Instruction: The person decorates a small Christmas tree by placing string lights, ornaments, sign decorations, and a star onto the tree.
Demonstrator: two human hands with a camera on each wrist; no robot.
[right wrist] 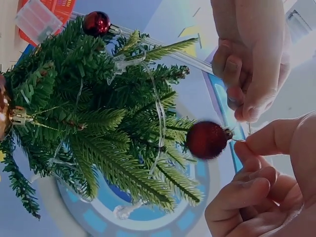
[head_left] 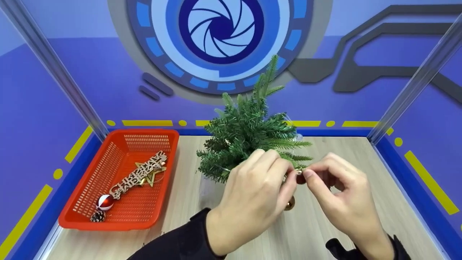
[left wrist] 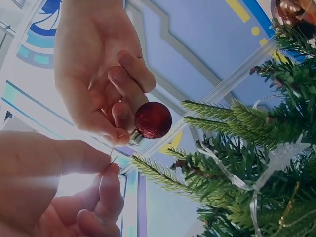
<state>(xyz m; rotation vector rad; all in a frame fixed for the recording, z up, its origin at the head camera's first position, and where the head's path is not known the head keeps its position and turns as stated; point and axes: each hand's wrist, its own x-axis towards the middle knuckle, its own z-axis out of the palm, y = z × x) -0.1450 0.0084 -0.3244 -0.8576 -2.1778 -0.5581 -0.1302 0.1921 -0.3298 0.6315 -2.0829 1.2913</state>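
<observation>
A small dark red bauble (left wrist: 153, 120) with a metal cap hangs between my two hands, beside the branch tips of a small green Christmas tree (head_left: 245, 130). Finger and thumb of my right hand (head_left: 343, 196) pinch its thin hanging string (right wrist: 238, 140) close to the cap. With its fingertips, my left hand (head_left: 252, 195) pinches the same string a little farther from the bauble. A copper-coloured bauble (head_left: 290, 204) shows below my left hand in the head view. Another red bauble (right wrist: 97, 23) hangs on the tree in the right wrist view.
On the left stands a red plastic basket (head_left: 65, 218) holding a wooden Christmas sign (head_left: 139, 175), a gold star (head_left: 151, 177), a red-and-white ball (head_left: 105, 202) and a pine cone (head_left: 97, 216). Clear string lights (right wrist: 160, 118) wind through the tree. Printed panels enclose the table (head_left: 361, 155).
</observation>
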